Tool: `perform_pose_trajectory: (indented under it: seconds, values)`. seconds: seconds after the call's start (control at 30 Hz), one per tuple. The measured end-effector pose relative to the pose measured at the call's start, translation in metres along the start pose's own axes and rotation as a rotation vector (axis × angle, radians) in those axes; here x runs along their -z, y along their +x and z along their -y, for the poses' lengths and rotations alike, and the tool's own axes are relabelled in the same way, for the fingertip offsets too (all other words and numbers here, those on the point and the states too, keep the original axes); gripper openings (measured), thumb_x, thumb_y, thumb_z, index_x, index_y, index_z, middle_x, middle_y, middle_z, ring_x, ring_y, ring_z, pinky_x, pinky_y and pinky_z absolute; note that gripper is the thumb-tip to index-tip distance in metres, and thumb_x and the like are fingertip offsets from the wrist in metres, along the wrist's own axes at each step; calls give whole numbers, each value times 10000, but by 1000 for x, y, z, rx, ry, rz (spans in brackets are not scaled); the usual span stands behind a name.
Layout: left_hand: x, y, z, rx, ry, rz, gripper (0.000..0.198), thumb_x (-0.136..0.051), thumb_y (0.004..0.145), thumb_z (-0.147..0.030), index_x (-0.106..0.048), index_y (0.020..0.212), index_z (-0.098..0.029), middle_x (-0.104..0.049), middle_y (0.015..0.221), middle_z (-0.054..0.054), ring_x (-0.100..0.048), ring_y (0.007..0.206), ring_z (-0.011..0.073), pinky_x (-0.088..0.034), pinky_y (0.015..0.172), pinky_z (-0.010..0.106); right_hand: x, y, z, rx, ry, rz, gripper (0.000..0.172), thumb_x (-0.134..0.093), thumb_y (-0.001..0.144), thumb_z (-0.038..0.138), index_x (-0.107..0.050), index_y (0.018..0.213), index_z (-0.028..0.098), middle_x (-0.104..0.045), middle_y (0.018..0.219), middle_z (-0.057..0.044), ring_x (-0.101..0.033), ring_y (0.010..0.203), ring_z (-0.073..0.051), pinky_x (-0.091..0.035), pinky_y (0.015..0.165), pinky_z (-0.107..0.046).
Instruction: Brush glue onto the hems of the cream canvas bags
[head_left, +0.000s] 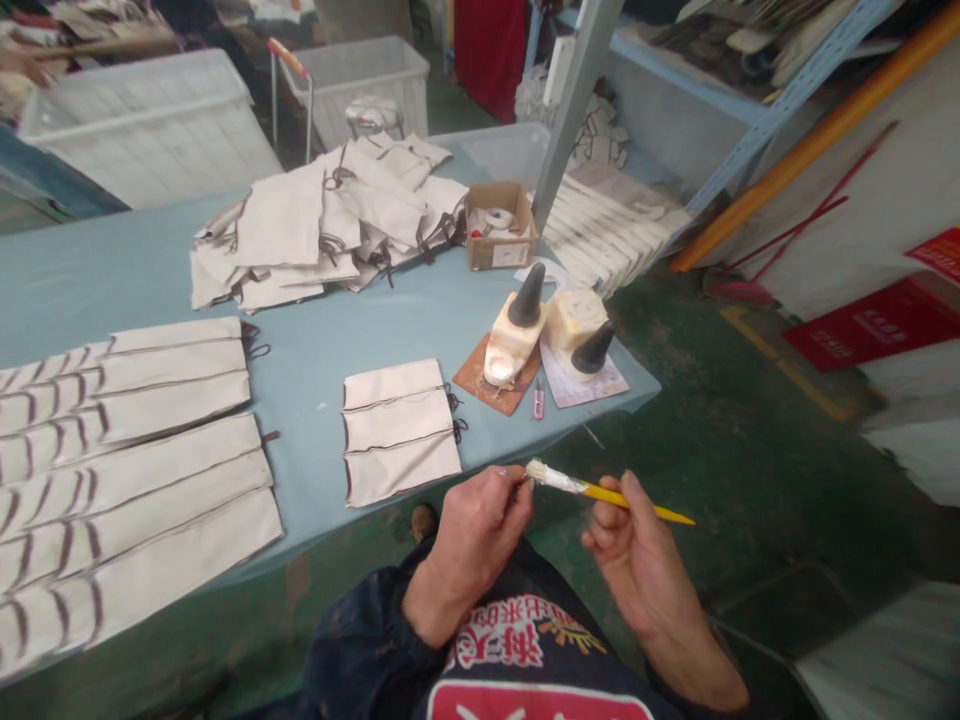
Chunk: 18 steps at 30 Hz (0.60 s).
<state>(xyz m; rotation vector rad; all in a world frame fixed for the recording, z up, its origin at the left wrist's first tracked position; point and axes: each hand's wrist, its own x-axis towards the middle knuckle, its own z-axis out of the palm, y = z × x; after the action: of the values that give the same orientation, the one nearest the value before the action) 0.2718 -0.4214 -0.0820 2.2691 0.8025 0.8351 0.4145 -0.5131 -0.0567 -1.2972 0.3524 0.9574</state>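
My right hand (637,550) holds a brush (600,491) by its yellow handle, between thumb and fingers. White paste or glue coats the brush near its bristles. My left hand (476,540) is closed in a pinch right at the bristle tip; what is between its fingertips is too small to make out. Both hands are in front of the table edge, over my dark apron (540,640). Just beyond them three flat cream cloth pieces (401,430) with dark edging and dark ties lie side by side on the table.
On the blue-green table (300,350) are a heap of cream cloth pieces (300,220), overlapping rows (165,490), a cardboard box (501,225), glue-stained containers with dark cone tops (529,295), and pink thread snips (538,402). A metal post (577,110) rises behind the box.
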Motion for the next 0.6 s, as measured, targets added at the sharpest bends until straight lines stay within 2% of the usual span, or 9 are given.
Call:
perform_pose_trajectory:
  seconds: [0.2, 0.3, 0.37, 0.47, 0.53, 0.6]
  values:
    - [-7, -5, 7, -43, 71, -29, 107, -515, 1018, -136, -612, 984, -164, -730, 765, 38, -705, 624, 157, -529, 606, 237, 0, -2, -9, 16, -14, -14, 678, -972, 477, 662, -672, 859, 189, -566, 521, 97, -484, 410, -72, -487, 414, -188]
    - [-11, -8, 12, -44, 68, -29, 110, -493, 1013, -129, -586, 977, -175, -725, 762, 35, -702, 617, 158, -525, 598, 241, 1, 0, -15, 46, -61, -3, 668, -910, 556, 727, -668, 870, 190, -552, 513, 96, -483, 417, -85, -484, 433, -211]
    - [-11, -9, 14, -34, 45, -3, 111, -485, 1008, -126, -567, 964, -186, -716, 758, 28, -690, 605, 153, -517, 586, 238, 5, 3, -18, 130, -152, 11, 671, -801, 657, 806, -678, 880, 185, -544, 499, 80, -493, 429, -104, -470, 445, -229]
    - [-9, -11, 12, -6, -1, 48, 113, -482, 995, -119, -540, 944, -202, -694, 747, 12, -664, 587, 145, -501, 576, 236, 13, 8, -18, 355, -363, 0, 756, -580, 776, 902, -706, 874, 163, -602, 534, 16, -548, 491, -141, -454, 481, -261]
    - [-9, -12, 9, 1, -22, 73, 115, -480, 985, -118, -529, 936, -209, -674, 731, 3, -641, 572, 143, -482, 563, 239, 17, 9, -19, 507, -466, -29, 770, -510, 813, 905, -708, 837, 162, -607, 543, -1, -557, 511, -153, -442, 493, -277]
    - [-12, -14, 8, 4, -41, 92, 112, -474, 979, -127, -522, 929, -215, -655, 715, -3, -618, 560, 143, -460, 552, 243, 18, 8, -21, 588, -500, -51, 732, -496, 843, 878, -694, 801, 174, -570, 512, 13, -544, 495, -158, -428, 487, -289]
